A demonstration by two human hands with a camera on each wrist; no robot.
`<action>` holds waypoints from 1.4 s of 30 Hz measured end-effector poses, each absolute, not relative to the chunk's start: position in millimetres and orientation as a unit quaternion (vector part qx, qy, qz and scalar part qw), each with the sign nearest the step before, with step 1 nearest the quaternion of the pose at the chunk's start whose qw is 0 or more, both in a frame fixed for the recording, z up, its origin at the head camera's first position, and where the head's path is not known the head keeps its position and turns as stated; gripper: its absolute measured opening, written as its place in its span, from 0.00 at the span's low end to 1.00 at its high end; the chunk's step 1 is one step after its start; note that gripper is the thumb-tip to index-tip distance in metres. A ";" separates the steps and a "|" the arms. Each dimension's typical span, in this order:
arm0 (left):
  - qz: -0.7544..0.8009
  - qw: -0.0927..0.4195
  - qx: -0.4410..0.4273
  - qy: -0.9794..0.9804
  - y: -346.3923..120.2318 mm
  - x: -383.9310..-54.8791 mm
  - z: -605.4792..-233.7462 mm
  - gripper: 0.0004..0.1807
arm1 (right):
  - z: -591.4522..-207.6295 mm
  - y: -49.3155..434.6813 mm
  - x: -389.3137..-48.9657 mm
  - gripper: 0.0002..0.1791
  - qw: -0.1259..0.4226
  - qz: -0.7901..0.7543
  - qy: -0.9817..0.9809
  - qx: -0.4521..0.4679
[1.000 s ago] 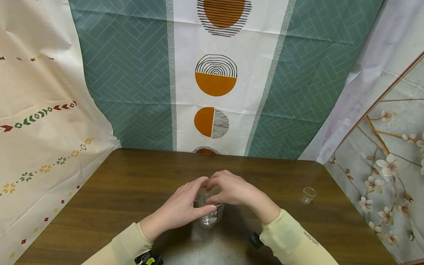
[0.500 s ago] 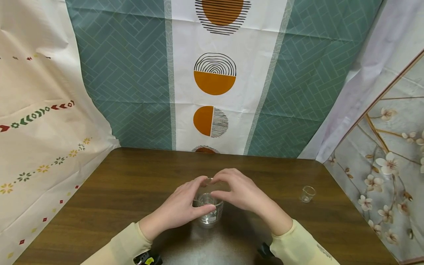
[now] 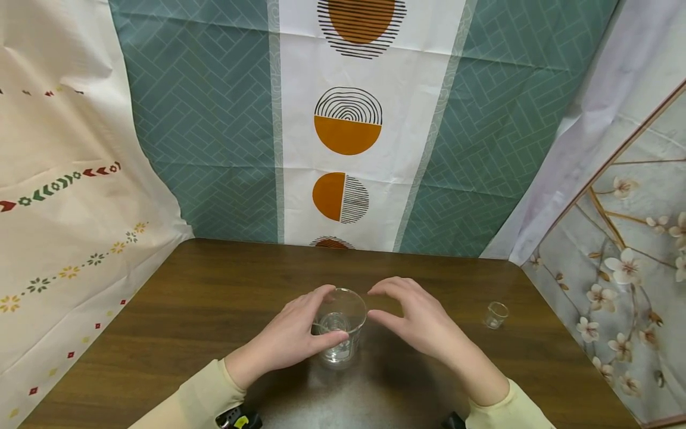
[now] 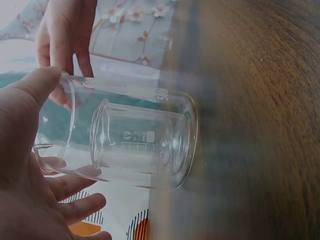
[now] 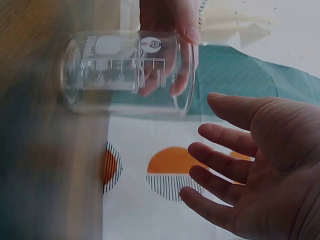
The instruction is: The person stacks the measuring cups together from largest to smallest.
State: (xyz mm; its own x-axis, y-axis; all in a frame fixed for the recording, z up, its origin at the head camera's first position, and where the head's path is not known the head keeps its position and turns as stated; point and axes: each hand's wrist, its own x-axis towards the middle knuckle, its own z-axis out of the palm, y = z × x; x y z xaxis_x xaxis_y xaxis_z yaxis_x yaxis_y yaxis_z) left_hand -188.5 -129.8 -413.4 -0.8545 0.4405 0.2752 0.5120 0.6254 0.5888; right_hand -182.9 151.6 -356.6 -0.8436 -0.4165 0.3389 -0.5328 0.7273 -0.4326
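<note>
A large clear glass beaker stands upright on the table, with a smaller beaker inside it. My left hand holds the large beaker near its rim from the left, the thumb on the near side and the fingers on the far side. In the left wrist view, white volume markings show on both beakers. My right hand is just right of the rim, apart from the glass. Its fingers are spread and relaxed, holding nothing.
A tiny glass beaker stands on the brown wooden table toward the right. Patterned cloths hang around it: a green and white one behind, a cream one at left, a flowered one at right.
My right hand has drawn back to the right, out from over the large beaker's mouth, leaving the smaller beaker inside it. The left hand stays on the large beaker.
</note>
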 end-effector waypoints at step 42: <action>-0.345 0.057 -0.264 -0.899 -129.8 -187.6 -414.1 0.48 | -377.8 216.3 -169.3 0.31 0.169 0.189 -0.947 0.197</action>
State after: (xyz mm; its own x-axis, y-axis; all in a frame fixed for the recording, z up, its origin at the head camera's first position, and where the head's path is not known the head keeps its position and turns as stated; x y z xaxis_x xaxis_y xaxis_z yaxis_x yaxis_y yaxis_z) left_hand -187.6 -129.8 -414.1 -0.8539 0.4360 0.2841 0.5141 0.6222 0.5904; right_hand -169.3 216.3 -377.8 -0.8659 -0.3086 0.3936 -0.4360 0.8513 -0.2919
